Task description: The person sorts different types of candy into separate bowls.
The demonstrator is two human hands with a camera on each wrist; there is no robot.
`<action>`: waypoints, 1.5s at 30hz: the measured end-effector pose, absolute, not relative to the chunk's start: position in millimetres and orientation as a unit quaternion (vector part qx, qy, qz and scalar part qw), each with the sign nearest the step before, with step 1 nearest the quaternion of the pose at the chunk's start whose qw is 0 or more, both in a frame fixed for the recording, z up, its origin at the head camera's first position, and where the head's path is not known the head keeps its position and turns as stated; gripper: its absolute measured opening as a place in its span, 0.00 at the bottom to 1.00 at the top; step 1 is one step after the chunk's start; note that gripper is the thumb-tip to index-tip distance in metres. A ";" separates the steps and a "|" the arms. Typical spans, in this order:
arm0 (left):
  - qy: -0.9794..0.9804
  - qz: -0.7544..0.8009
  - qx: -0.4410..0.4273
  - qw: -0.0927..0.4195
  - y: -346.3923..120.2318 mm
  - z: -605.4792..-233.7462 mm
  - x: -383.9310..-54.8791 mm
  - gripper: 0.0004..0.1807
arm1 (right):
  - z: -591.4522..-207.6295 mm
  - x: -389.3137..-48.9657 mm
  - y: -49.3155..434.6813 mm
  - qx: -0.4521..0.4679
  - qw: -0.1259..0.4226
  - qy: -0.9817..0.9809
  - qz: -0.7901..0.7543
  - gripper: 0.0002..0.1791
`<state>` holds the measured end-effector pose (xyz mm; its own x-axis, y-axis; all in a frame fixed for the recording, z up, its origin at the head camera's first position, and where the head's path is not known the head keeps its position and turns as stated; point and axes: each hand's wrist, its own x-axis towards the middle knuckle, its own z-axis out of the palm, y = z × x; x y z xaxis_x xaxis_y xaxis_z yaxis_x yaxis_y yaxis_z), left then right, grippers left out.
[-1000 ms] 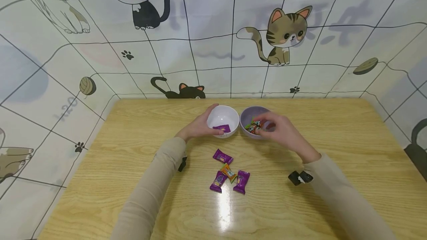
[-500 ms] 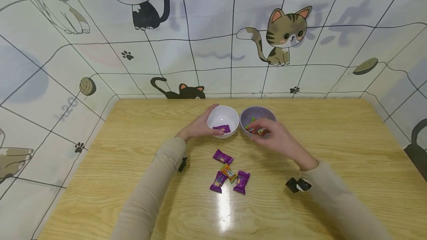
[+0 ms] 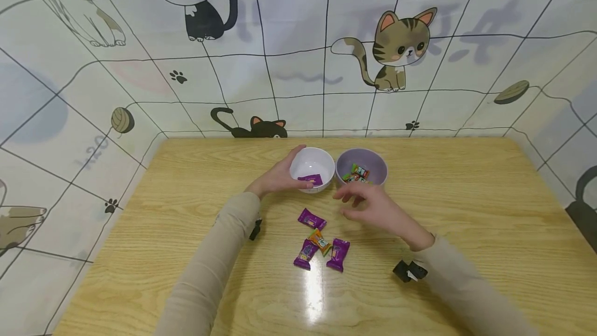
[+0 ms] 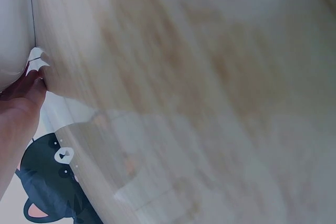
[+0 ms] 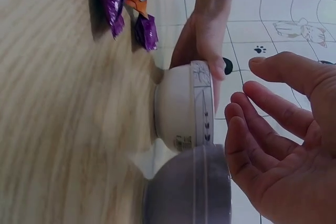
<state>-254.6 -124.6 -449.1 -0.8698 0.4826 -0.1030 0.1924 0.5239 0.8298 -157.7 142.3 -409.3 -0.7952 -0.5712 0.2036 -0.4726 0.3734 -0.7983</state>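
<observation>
A round, glossy white bowl [image 3: 313, 162] with a patterned outer rim stands upright on the wooden counter [image 3: 224, 165], gripped at its left side by the left hand [image 3: 280, 176], one shiny purple wrapped candy [image 3: 314, 179] lying inside near its front wall. Just beside it on the right stands an upright purple-grey bowl [image 3: 361, 156] holding several small green-and-red wrapped candies [image 3: 360, 171], with the right hand [image 3: 373, 208] at its near side, fingers loosely bent. Nearer the person, three purple candy packets [image 3: 338, 254] lie around one orange-and-green packet [image 3: 320, 242].
</observation>
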 end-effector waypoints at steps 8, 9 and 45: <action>0.860 0.442 0.198 0.159 -123.6 -448.1 -253.5 0.59 | -418.1 -149.8 133.1 -0.333 0.091 0.824 -0.450 0.14; 0.860 0.443 0.198 0.160 -123.5 -448.0 -253.3 0.59 | -419.3 -148.9 132.2 -0.337 0.099 0.822 -0.449 0.14; 0.860 0.441 0.199 0.160 -125.1 -446.3 -254.0 0.59 | -439.5 -139.5 106.6 -0.471 0.122 0.819 -0.305 0.18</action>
<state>-254.0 -125.1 -446.3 -0.8696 0.4835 -0.1000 0.2008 0.5314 0.8230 -139.5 106.6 -439.5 -0.5258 -0.8461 0.0871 -0.6973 0.3701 -0.6139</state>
